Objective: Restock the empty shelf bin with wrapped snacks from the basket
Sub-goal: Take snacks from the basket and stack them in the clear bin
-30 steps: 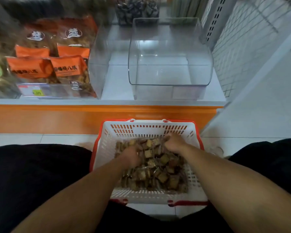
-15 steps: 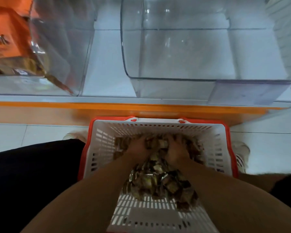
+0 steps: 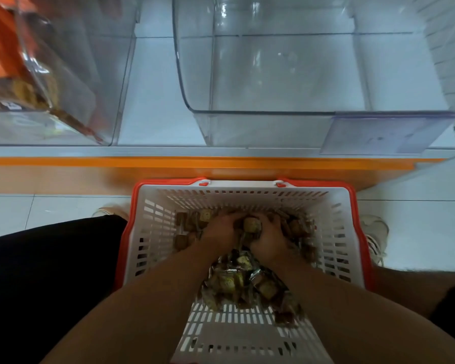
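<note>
Both forearms reached forward and down from the bottom edge of the view into the white basket (image 3: pixel 153 232) with the orange rim, which stood on the tiled floor (image 3: pixel 37 206) between the person's legs, directly below the orange-edged shelf (image 3: pixel 155 106). The left hand (image 3: pixel 222 231) and the right hand (image 3: pixel 269 241) lay close together, knuckles up, at the far half of the basket, their fingers curled down into the heap of wrapped snacks (image 3: pixel 234 279). The two hands cupped toward each other and gripped a clump of the snacks between them; one wrapped piece showed in the gap between the thumbs. How many pieces each hand held could not be told, because the fingertips were buried in the pile and the hands were somewhat blurred. The snacks were small brownish squares in shiny wrappers, spread from the far side of the basket to near its middle; the near part of the basket floor showed bare slats. Any print on the wrappers was too small to read. The empty shelf bin (image 3: pixel 313 111), clear plastic with a rounded front left corner, sat on the shelf above and behind the basket, with a clear label holder (image 3: pixel 386 135) on its front right; its top and right side were cut off by the frame. To its left stood another clear bin (image 3: pixel 71 74) holding orange packets (image 3: pixel 0 48), seen only partly and blurred. A light shoe (image 3: pixel 376 232) showed right of the basket, and dark clothing (image 3: pixel 37 271) covered the left leg.
</note>
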